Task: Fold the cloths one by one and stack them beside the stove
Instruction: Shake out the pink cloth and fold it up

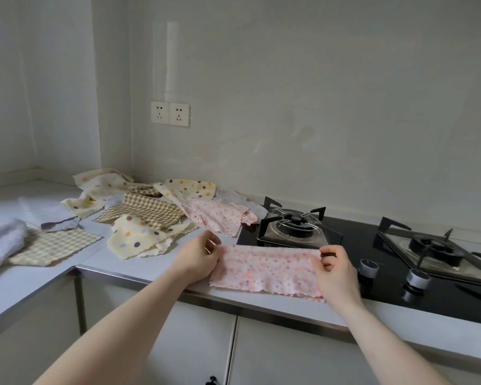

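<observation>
Both hands, left hand point(199, 255) and right hand point(335, 269), pinching pink cloth point(270, 269) at lower centre, half-folded; unfolded pile point(150, 212) waiting upper left; no stack yet beside stove point(372, 245).

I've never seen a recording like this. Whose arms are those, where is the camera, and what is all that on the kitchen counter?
There is no machine here: a person wears one camera on the head, so you look down along their own two bare arms. The left hand and the right hand each pinch an end of a pink dotted cloth, which is folded over along its far edge and lies on the counter, partly over the edge of the black gas stove. Behind it, a loose pile of unfolded cloths waits: polka-dot, checked and pink ones. A white towel lies far left.
</observation>
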`<state>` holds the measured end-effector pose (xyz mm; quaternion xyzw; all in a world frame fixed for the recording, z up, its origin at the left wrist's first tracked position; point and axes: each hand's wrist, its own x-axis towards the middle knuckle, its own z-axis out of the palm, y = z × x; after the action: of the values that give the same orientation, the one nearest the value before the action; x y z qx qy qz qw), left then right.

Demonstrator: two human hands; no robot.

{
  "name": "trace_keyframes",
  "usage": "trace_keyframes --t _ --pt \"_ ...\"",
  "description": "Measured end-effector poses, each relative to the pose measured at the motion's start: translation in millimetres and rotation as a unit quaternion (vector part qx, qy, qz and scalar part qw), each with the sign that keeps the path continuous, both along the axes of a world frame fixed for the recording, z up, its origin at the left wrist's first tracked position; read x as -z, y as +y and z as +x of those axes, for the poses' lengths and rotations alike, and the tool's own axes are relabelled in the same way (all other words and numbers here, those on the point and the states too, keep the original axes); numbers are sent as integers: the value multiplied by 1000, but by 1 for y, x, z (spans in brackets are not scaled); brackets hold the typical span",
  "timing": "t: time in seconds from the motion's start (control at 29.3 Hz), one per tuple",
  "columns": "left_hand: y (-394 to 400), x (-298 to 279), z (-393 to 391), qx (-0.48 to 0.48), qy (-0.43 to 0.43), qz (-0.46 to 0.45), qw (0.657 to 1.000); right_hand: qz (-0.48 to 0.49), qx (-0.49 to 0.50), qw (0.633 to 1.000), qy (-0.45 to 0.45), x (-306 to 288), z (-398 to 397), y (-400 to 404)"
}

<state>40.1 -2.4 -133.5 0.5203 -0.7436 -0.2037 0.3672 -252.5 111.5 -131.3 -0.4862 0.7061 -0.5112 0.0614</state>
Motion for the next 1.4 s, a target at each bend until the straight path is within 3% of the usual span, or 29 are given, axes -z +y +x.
trace_keyframes --t 0.24,0.44,0.68,1.03,1.16,1.4 --pt "-1 4 1 -11 -44 -10 999 42 9 999 -12 -2 1 -1" --pt "-2 3 2 -3 -43 -10 999 79 -1 995 -64 -39 4 -10" --pt "-2 1 3 3 -34 1 999 82 -54 992 -85 -81 55 -26" --pt "2 -3 7 4 41 51 998 130 -186 963 -147 -76 134 -54" --pt "1 -5 8 12 85 59 995 52 -81 995 -22 -43 99 -40" --pt "10 -13 4 40 100 132 985 115 -44 988 88 -5 89 -31"
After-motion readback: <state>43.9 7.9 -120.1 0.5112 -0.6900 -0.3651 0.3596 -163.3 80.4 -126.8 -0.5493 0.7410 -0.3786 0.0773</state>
